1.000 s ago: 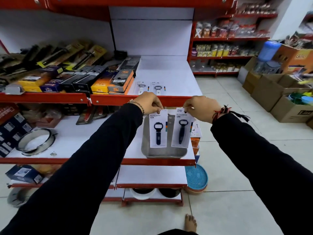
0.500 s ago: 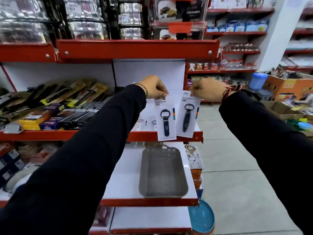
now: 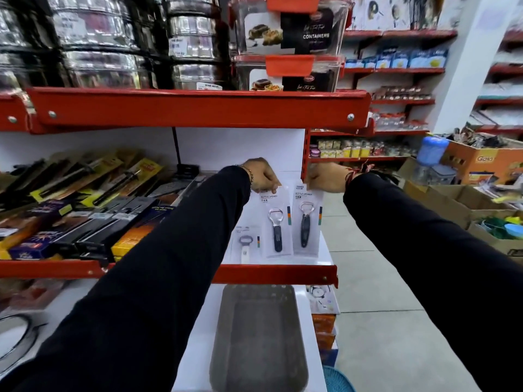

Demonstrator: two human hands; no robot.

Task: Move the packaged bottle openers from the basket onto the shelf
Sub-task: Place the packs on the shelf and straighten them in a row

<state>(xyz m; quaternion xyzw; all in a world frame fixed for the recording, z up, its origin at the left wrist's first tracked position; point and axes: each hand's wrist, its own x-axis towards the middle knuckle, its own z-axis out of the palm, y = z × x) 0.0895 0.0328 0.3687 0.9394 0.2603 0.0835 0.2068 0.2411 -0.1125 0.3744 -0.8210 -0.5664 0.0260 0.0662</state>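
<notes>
My left hand (image 3: 261, 175) pinches the top of a white packaged bottle opener (image 3: 276, 222) with a dark handle. My right hand (image 3: 325, 176) pinches the top of a second such packaged bottle opener (image 3: 307, 220) right beside it. Both cards hang over the white shelf (image 3: 325, 257) with the red front edge. Another packaged opener (image 3: 245, 246) lies flat on that shelf, partly hidden by my left sleeve. The grey mesh basket (image 3: 259, 335) sits on the shelf below; nothing shows inside it.
Boxed and carded kitchen tools (image 3: 85, 216) fill the shelf to the left. A red shelf (image 3: 198, 108) overhead carries steel tins and plastic containers. Cardboard boxes (image 3: 481, 165) stand on the tiled floor at the right. A blue round basket (image 3: 338, 380) sits by the rack's foot.
Both hands have lifted the two packaged openers from the basket's level up and forward over the upper shelf. The view has tilted upward.
</notes>
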